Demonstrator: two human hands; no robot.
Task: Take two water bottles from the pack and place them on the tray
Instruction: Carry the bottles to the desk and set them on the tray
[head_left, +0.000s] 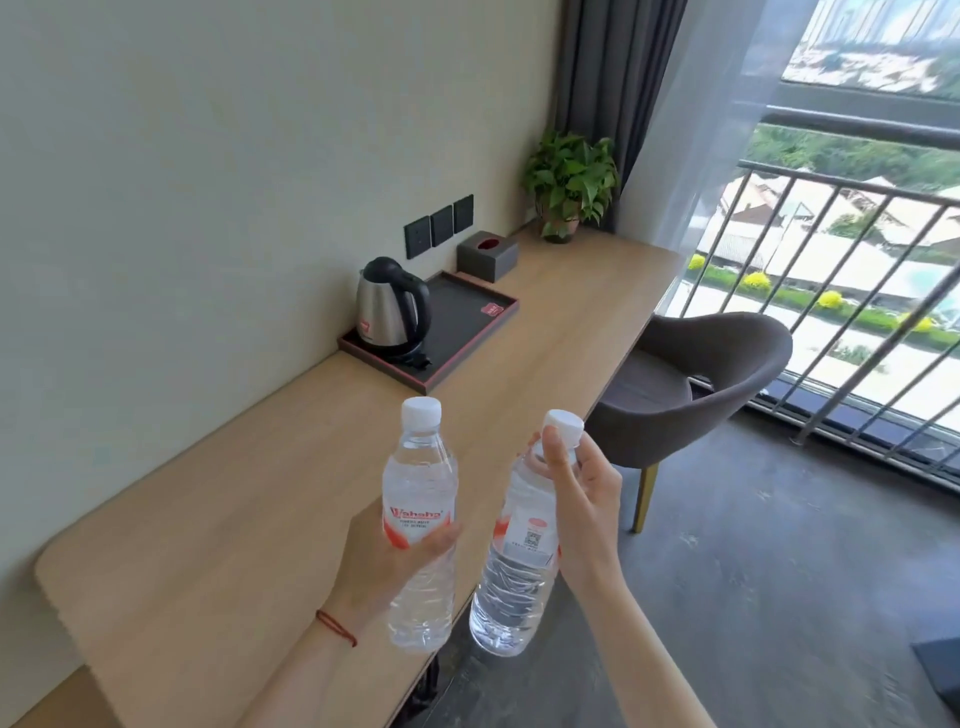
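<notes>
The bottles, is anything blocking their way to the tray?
No. Bare desk lies between the bottles and the tray. The kettle stands on its left end; the right part is free.

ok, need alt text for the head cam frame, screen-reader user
Two bare hands each hold a clear water bottle above a long wooden desk: the left hand grips the left bottle around its middle, the right hand holds the right bottle by its neck. Farther along, a dark tray carries a steel kettle.
</notes>
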